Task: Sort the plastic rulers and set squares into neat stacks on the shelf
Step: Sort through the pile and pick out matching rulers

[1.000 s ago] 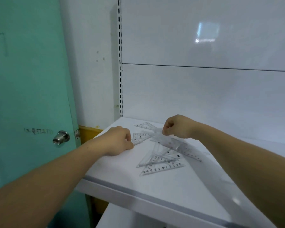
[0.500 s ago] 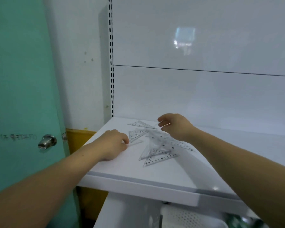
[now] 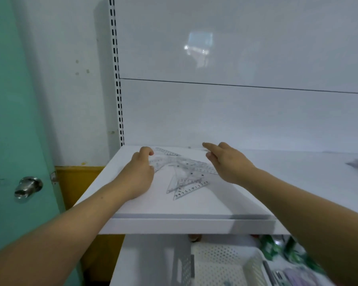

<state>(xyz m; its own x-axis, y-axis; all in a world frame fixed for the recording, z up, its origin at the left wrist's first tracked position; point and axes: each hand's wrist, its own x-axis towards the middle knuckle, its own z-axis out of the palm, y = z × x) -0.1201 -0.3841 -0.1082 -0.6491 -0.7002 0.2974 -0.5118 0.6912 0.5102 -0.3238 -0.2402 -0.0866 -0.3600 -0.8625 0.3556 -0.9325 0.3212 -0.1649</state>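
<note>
Several clear set squares and rulers (image 3: 186,178) lie jumbled on the shelf (image 3: 194,211), unsorted. The right hand (image 3: 227,162) has released its ruler and is spread and empty. The left hand (image 3: 139,172) is curled at the pile's edge, grip unconfirmed. No stack is begun.

We note: set squares (image 3: 184,178) heaped on shelf (image 3: 194,209), between our hands; left hand (image 3: 137,176) at heap's left edge, right hand (image 3: 227,162) over heap's right; basket (image 3: 225,263) under shelf.

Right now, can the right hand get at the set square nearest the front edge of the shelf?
Probably yes. The right hand is open just behind that set square, and nothing lies between them; the left hand is off to the side.
</note>
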